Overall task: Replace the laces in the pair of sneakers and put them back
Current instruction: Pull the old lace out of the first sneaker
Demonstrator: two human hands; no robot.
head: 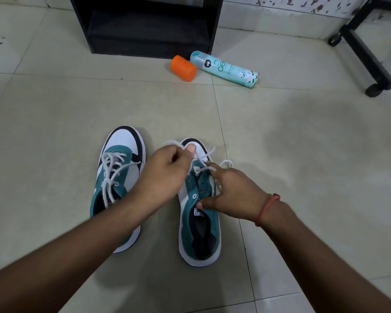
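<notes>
Two teal, white and black sneakers stand side by side on the tiled floor, toes pointing away from me. The left sneaker (119, 177) has a white lace threaded loosely through its eyelets. The right sneaker (199, 222) is laced only near the toe, with its upper eyelets bare. My left hand (165, 175) pinches the white lace (209, 152) above the right sneaker's toe. My right hand (233, 195) rests on that sneaker's right side, thumb at the tongue and fingers on the lace near the lower eyelets.
An orange cap (183, 67) and a teal spray can (226, 68) lie on the floor beyond the shoes. A black open shelf unit (145, 26) stands at the back. A black wheeled frame (366, 50) is at the far right.
</notes>
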